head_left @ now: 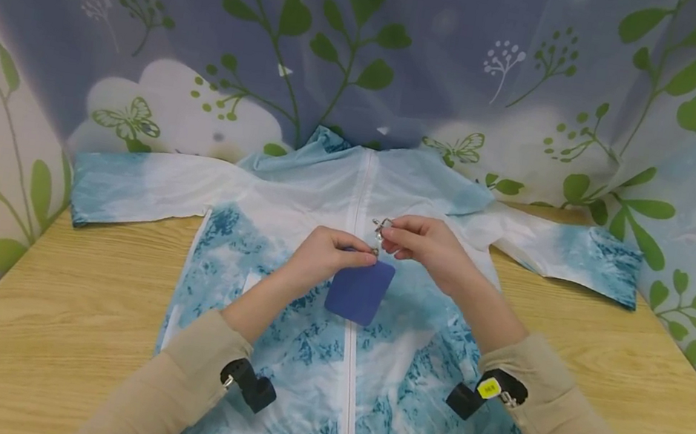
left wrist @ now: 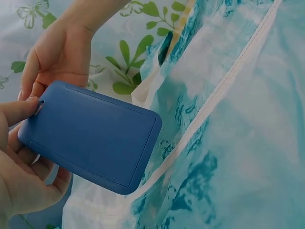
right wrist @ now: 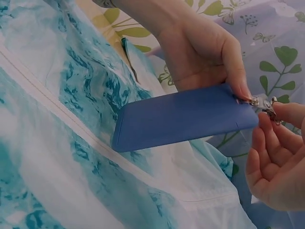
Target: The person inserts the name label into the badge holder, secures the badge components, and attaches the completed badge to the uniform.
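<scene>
A blue badge holder (head_left: 360,292) hangs over the middle of a blue-and-white zip jacket (head_left: 293,359) spread on the table. My left hand (head_left: 330,258) pinches the badge holder's slotted top end between thumb and fingers. With thumb and fingertips my right hand (head_left: 427,248) pinches a small metal clip (right wrist: 270,109), joined to the holder by a short clear strap (right wrist: 257,101). In the left wrist view the badge holder's flat, framed face shows, with the left thumb at its slot; the clip is hidden there.
The jacket's sleeves stretch to both sides, its white zipper (head_left: 349,397) running down the middle. Under it lies a wood-grain table (head_left: 70,311). A leaf-patterned curtain (head_left: 427,49) stands behind and at both sides. Each forearm wears a black strapped camera (head_left: 255,389).
</scene>
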Available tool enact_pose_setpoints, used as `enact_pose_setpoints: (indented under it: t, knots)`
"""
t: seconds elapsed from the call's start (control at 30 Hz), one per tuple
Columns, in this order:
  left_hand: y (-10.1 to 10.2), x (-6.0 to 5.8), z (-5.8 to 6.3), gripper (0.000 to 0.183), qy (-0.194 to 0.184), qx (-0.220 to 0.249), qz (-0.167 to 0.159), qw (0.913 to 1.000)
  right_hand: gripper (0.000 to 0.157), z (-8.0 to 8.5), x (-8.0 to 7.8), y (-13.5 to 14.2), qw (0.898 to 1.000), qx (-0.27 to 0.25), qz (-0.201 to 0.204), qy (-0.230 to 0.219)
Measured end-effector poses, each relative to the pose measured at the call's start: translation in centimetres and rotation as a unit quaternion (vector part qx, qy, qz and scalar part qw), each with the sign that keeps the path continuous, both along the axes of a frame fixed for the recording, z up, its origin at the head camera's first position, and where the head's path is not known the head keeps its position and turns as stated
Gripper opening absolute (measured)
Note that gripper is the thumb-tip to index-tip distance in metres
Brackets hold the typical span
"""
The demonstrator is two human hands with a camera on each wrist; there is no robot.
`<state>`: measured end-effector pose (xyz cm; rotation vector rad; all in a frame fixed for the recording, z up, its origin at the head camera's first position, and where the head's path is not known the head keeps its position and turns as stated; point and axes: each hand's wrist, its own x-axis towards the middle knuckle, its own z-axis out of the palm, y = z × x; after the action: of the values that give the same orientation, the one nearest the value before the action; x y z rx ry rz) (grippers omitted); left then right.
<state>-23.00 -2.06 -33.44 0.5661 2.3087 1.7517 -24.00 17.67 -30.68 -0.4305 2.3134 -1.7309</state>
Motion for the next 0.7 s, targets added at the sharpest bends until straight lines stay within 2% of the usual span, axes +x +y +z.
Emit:
enact_pose_setpoints:
  t: [0.13, 0.23, 0.7]
  knots:
    - [0.20, 0.09, 0.11, 0.026, 0.005, -0.004, 0.003, 1.0000, 0.028, 0.09, 0.20, -0.57, 0.999, 0.018, -0.023, 0.040]
    - [0.38, 0.06, 0.11, 0.026, 0.010, -0.002, 0.004, 0.9999, 0.027, 0.18, 0.27, -0.89, 0.998, 0.022, -0.036, 0.052]
    - [0.82, 0.14, 0.09, 0.030, -0.008, 0.036, -0.007, 0.9993, 0.025, 0.95, 0.32, -1.10, 0.997, 0.030, -0.058, 0.044]
